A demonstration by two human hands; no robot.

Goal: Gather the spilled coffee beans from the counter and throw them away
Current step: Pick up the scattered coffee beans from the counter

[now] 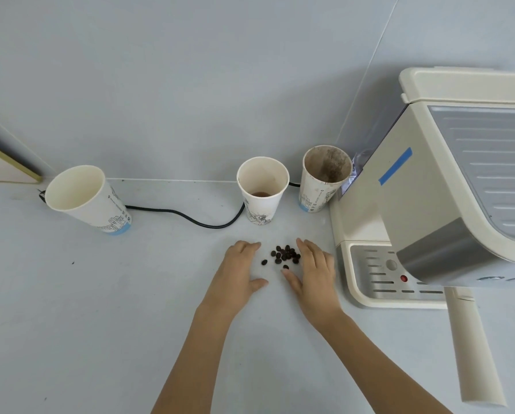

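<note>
Several dark coffee beans (283, 256) lie in a loose cluster on the pale counter (101, 309), near its middle. My left hand (237, 270) rests flat on the counter just left of the cluster, fingers apart and holding nothing. On the other side, my right hand (313, 271) lies flat with its fingers against the right edge of the cluster and its thumb just below the lowest bean. The two hands flank the beans. One bean sits slightly apart at the cluster's left.
Three paper cups stand along the wall: an empty one (86, 198) at left, a middle one (263, 189) with brown residue, a stained one (325, 177) beside the cream coffee machine (429, 189). A black cable (190, 218) runs behind the cups. The machine's drip tray (378, 273) sits right of my hand.
</note>
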